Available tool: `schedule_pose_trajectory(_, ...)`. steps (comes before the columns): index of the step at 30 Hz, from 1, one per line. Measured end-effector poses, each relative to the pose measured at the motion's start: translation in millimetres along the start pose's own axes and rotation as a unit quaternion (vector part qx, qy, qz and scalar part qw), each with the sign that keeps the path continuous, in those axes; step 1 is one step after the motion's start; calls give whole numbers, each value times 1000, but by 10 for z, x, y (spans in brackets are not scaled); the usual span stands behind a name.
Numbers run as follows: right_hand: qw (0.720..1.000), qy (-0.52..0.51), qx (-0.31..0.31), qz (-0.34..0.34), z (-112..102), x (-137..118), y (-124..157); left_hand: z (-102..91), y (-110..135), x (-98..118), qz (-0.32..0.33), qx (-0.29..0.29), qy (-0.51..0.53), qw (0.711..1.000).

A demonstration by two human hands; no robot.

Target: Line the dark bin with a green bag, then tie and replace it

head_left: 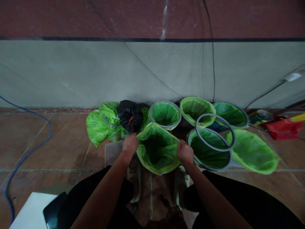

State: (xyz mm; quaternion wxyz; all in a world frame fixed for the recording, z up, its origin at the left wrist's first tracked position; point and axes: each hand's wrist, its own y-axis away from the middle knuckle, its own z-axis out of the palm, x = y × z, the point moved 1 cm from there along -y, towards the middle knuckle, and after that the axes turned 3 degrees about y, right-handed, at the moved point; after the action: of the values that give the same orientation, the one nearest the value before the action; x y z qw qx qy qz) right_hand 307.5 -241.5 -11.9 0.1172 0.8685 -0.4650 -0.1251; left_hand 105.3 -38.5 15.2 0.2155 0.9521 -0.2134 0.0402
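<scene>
My left hand (130,144) and my right hand (185,153) are closed on opposite sides of the rim of a green garbage bag (157,165). The bag's mouth is stretched wide between them and faces up at me; its inside is dark. Whether a bin stands inside this bag I cannot tell. Just right of my right hand is a bin (209,156) lined with green. A loose grey ring (233,135) rests tilted over that bin and the one behind it.
Behind stand several green-lined bins (165,114). Left of them lie full green bags (100,122) and a tied black bag (130,115). A blue hose (35,148) curves along the left floor. A red dustpan-like object (282,128) lies right. My slippered feet flank the bag.
</scene>
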Motion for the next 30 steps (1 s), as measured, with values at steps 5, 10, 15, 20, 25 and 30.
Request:
schedule_pose_trajectory(5, 997, -11, -80, 17, 97, 113, -6, 46, -52, -205, -79, -43, 2, 996)
schedule_pose_trajectory(10, 997, -64, 6, -45, 40, 31, -89, -70, -31, -99, -76, -47, 21, 996)
schedule_pose_trajectory(15, 984, -112, 62, -124, -84, -405, -387, -293, -148, 315, -2, 19, 50, 999)
schedule_pose_trajectory(20, 982, -116, 67, -134, 4, -686, -661, -151, -404, 560, 12, 29, 65, 997)
schedule_pose_trajectory(25, 974, -166, 69, -139, 127, -597, -843, 15, -620, 530, -12, 24, 95, 995)
schedule_pose_trajectory(30, 966, -231, 5, -116, 201, -502, -1000, 102, -776, 448, -20, 33, 116, 992)
